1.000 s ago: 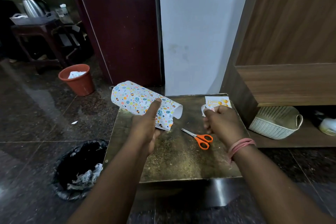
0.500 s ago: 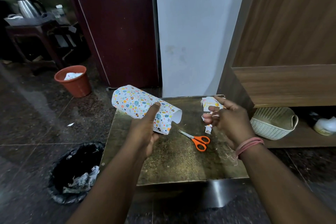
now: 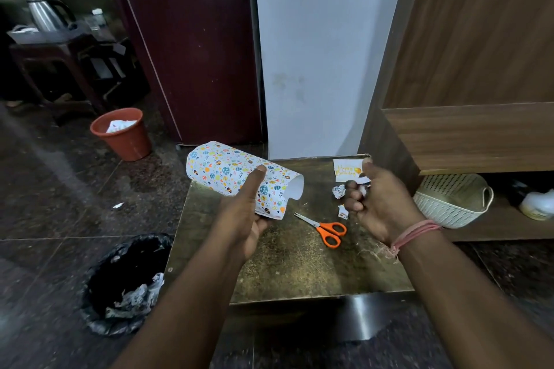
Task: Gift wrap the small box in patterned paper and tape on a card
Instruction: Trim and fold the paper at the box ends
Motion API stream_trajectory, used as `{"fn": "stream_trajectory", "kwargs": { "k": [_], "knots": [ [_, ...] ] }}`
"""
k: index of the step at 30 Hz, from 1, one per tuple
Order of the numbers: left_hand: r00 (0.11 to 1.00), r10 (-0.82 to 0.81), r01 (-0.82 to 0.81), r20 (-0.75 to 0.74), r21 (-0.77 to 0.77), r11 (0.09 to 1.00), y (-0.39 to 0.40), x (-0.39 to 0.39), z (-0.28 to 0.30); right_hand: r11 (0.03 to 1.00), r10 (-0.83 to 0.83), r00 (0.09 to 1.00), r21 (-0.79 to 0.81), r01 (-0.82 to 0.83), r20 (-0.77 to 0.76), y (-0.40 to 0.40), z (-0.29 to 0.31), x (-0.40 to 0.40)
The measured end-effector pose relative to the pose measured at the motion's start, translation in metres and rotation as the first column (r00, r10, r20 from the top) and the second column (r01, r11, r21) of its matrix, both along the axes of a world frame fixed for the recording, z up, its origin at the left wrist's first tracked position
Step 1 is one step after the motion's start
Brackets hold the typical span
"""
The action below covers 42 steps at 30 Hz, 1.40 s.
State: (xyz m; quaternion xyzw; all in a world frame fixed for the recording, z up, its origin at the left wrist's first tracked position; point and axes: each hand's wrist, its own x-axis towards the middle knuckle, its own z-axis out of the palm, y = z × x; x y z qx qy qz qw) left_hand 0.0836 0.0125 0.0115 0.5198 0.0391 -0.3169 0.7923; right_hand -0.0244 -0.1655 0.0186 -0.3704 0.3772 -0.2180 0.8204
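My left hand (image 3: 242,219) grips a curled sheet of patterned paper (image 3: 221,168), thumb pressed on top, over the table's back left corner. The box is hidden; I cannot tell whether it is inside the curl. My right hand (image 3: 380,207) hovers over the table's right side with fingers curled, and a small white scrap shows between them. Just behind that hand, a "Happy Birthday" card (image 3: 346,169) lies flat at the back right. Orange-handled scissors (image 3: 328,231) lie between my hands.
A crumpled paper ball (image 3: 338,191) and a torn scrap (image 3: 342,212) lie on the gold table (image 3: 299,266). A black-lined bin (image 3: 126,281) stands at the left, an orange bucket (image 3: 123,135) farther back. A white basket (image 3: 452,201) sits on the low shelf at the right.
My right hand has come off the card, which now lies uncovered. A crumpled ball and a scrap now lie on the table. My left hand still holds the paper in about the same place.
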Motion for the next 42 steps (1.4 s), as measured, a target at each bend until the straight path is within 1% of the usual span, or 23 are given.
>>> {"fn": "stream_trajectory", "kwargs": {
  "k": [2, 7, 8, 10, 11, 13, 14, 15, 17, 19, 21, 23, 26, 28, 29, 31, 32, 34, 35, 36, 39, 41, 42],
  "knots": [
    [0.999, -0.020, 0.019, -0.049, -0.036, 0.999, 0.000, -0.001, 0.004, 0.992, 0.024, 0.998, -0.121, -0.030, -0.051, 0.003, -0.002, 0.005],
    [0.977, -0.063, 0.037, -0.202, -0.130, 0.991, 0.004, 0.001, 0.010, 0.953, 0.035, 0.993, -0.295, -0.068, -0.115, 0.000, -0.007, 0.001],
    [0.974, -0.070, 0.039, -0.216, -0.146, 0.989, 0.005, 0.002, 0.010, 0.951, 0.029, 0.991, -0.302, -0.068, -0.132, -0.001, -0.007, -0.001],
    [0.967, -0.087, 0.046, -0.238, -0.173, 0.984, 0.006, 0.002, 0.011, 0.966, 0.004, 0.990, -0.255, -0.040, -0.140, -0.002, -0.006, -0.003],
    [0.965, -0.095, 0.052, -0.244, -0.179, 0.982, 0.006, 0.001, 0.011, 0.969, -0.025, 0.989, -0.245, -0.011, -0.146, -0.002, -0.004, -0.003],
    [0.965, -0.113, 0.068, -0.237, -0.188, 0.980, 0.007, 0.002, 0.010, 0.958, -0.100, 0.981, -0.282, 0.049, -0.168, -0.001, -0.001, -0.001],
    [0.967, -0.124, 0.083, -0.224, -0.184, 0.979, 0.008, 0.002, 0.009, 0.945, -0.116, 0.976, -0.324, 0.051, -0.187, -0.001, -0.001, 0.001],
    [0.970, -0.137, 0.100, -0.203, -0.181, 0.978, 0.008, 0.003, 0.009, 0.941, -0.132, 0.973, -0.332, 0.064, -0.187, 0.001, -0.001, 0.003],
    [0.972, -0.163, 0.132, -0.168, -0.178, 0.975, 0.009, 0.004, 0.010, 0.905, -0.137, 0.970, -0.423, 0.040, -0.200, -0.001, -0.006, 0.007],
    [0.970, -0.185, 0.161, -0.159, -0.156, 0.975, 0.010, 0.006, 0.011, 0.823, -0.100, 0.951, -0.561, -0.087, -0.294, -0.004, -0.015, 0.007],
    [0.967, -0.184, 0.165, -0.177, -0.119, 0.979, 0.010, 0.008, 0.012, 0.788, -0.025, 0.927, -0.578, -0.213, -0.375, -0.008, -0.023, 0.005],
    [0.965, -0.184, 0.163, -0.184, -0.123, 0.979, 0.010, 0.010, 0.012, 0.735, -0.012, 0.908, -0.620, -0.277, -0.419, -0.011, -0.029, 0.002],
    [0.974, -0.183, 0.170, -0.135, -0.106, 0.980, 0.010, 0.009, 0.014, 0.584, -0.128, 0.837, -0.722, -0.370, -0.533, -0.010, -0.024, -0.002],
    [0.973, -0.196, 0.189, -0.120, -0.073, 0.979, 0.010, 0.008, 0.015, 0.504, -0.249, 0.787, -0.770, -0.392, -0.564, -0.005, -0.020, -0.004],
    [0.971, -0.207, 0.202, -0.118, -0.057, 0.978, 0.011, 0.007, 0.015, 0.467, -0.284, 0.765, -0.780, -0.416, -0.578, -0.003, -0.021, -0.004],
    [0.966, -0.225, 0.220, -0.130, -0.049, 0.974, 0.011, 0.006, 0.015, 0.379, -0.312, 0.720, -0.776, -0.503, -0.620, 0.002, -0.026, -0.003],
    [0.965, -0.226, 0.221, -0.135, -0.047, 0.974, 0.012, 0.005, 0.015, 0.353, -0.296, 0.698, -0.753, -0.554, -0.652, 0.004, -0.029, -0.003],
    [0.964, -0.231, 0.229, -0.132, -0.031, 0.973, 0.013, 0.004, 0.017, 0.374, -0.216, 0.617, -0.648, -0.663, -0.757, 0.006, -0.034, -0.001],
    [0.963, -0.241, 0.242, -0.122, -0.012, 0.970, 0.014, 0.004, 0.017, 0.361, -0.186, 0.563, -0.589, -0.723, -0.805, 0.009, -0.034, -0.001],
    [0.963, -0.247, 0.250, -0.111, 0.007, 0.968, 0.014, 0.005, 0.017, 0.323, -0.179, 0.519, -0.548, -0.772, -0.836, 0.012, -0.033, -0.002],
    [0.968, -0.242, 0.242, -0.058, -0.005, 0.970, 0.012, 0.007, 0.011, 0.165, -0.245, 0.493, -0.537, -0.827, -0.835, 0.017, -0.032, -0.006],
    [0.978, -0.210, 0.210, 0.003, 0.010, 0.978, 0.012, 0.007, 0.008, 0.097, -0.253, 0.516, -0.552, -0.828, -0.818, 0.016, -0.033, -0.009],
    [0.980, -0.197, 0.196, 0.023, 0.030, 0.980, 0.012, 0.007, 0.007, 0.083, -0.246, 0.545, -0.578, -0.812, -0.801, 0.016, -0.031, -0.009]
  ]
}}
